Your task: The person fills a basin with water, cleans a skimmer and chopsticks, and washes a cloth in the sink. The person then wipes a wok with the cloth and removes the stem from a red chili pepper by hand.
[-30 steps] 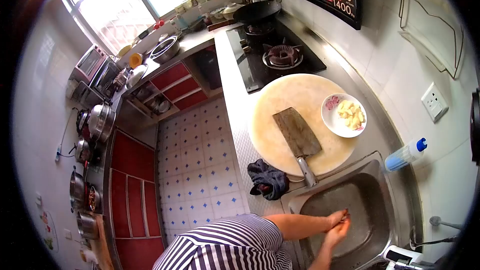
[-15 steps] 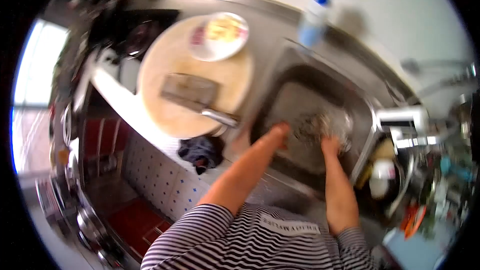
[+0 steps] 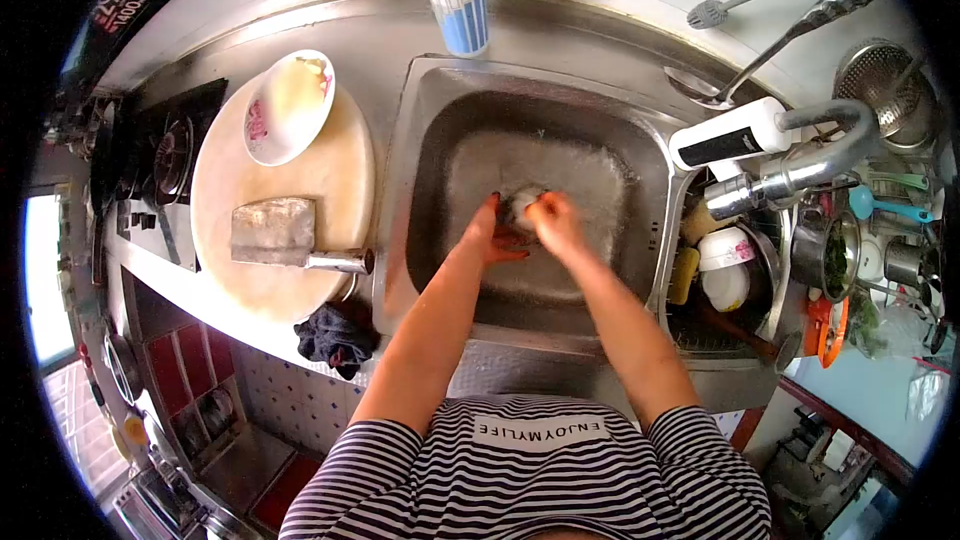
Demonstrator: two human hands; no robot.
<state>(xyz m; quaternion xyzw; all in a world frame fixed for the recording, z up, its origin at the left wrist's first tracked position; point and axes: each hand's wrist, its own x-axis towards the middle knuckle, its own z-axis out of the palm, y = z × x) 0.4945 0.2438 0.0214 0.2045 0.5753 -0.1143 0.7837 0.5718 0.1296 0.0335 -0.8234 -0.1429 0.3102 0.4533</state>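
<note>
Both hands are down in the steel sink (image 3: 630,280), close to its bottom. My left hand (image 3: 488,238) has its fingers apart, thumb up, beside a small round greyish-white thing (image 3: 522,206) near the middle. My right hand (image 3: 557,224) is closed at the right side of that thing, its fingertips curled in and partly hidden. What exactly the round thing is I cannot make out. Shallow water seems to lie on the sink floor.
Left of the sink, a cleaver (image 3: 275,230) and a bowl of pale cut food (image 3: 270,130) rest on a round cutting board (image 3: 215,175). A blue-capped bottle (image 3: 458,5) stands behind the sink. The faucet (image 3: 760,185) and a rack with bowls (image 3: 725,250) are at right; a dark cloth (image 3: 335,338) lies front left.
My right hand has come left from the sink's right side toward my left hand, and the splashing water there has settled. The head view has turned and is sharper.
</note>
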